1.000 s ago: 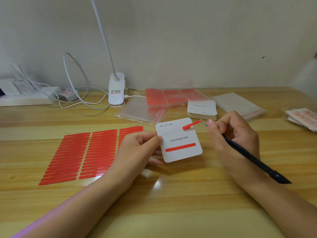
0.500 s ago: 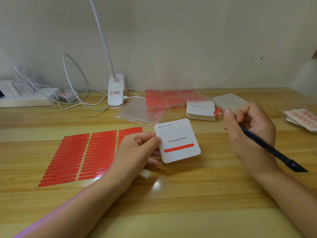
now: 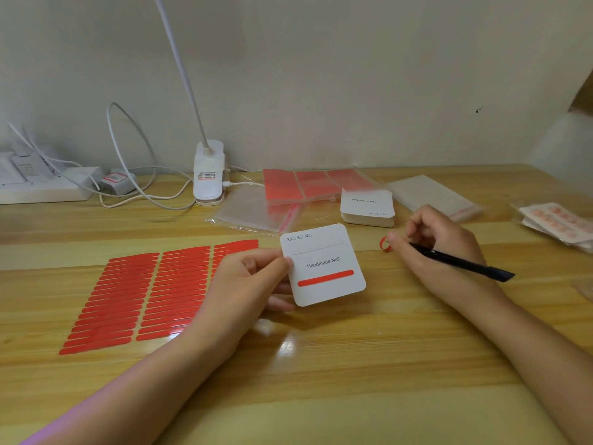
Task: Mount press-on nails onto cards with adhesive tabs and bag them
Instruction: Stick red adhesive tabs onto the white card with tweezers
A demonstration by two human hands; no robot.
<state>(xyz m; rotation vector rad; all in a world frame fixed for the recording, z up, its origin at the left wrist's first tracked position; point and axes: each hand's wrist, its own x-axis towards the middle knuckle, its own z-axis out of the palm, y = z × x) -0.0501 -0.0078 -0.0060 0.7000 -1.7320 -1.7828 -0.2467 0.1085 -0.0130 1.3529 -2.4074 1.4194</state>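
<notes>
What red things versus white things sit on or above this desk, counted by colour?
Red: 4 – tab sheet, strip on held card, curled liner, bagged sheets
White: 3 – held card, card stack, lamp base
Total: 7

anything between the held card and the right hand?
Head view: only a small curled red strip at the right hand's fingertips, beside the card the left hand holds. Otherwise bare wooden table.
</notes>
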